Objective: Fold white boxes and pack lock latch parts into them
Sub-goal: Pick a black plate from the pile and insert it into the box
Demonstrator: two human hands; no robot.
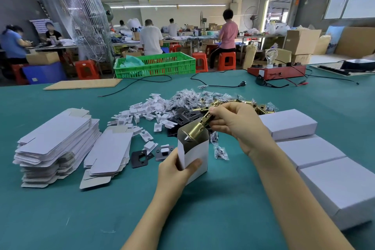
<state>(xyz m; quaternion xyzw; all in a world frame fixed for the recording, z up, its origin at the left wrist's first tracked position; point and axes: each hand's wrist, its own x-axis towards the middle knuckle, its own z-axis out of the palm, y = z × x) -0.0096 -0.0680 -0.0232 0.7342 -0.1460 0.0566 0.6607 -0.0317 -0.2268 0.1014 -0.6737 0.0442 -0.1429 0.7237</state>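
While my left hand (176, 170) grips the upright open white box (193, 155) | right-hand fingers (220, 123) pinch a brass latch (197, 130) at its mouth | green tabletop (101, 219) beneath.

Some things here are hidden, cut off or too small to see well.

The lower part of the white box (195, 155) is behind the left hand (174, 170). The back end of the brass latch (195, 131) is hidden by the right hand (236, 122). The nearest closed white box (345, 186) runs off the right edge. What is in the little clear bags (220, 152) is too small to tell. The people at the far tables (150, 38) are blurry.
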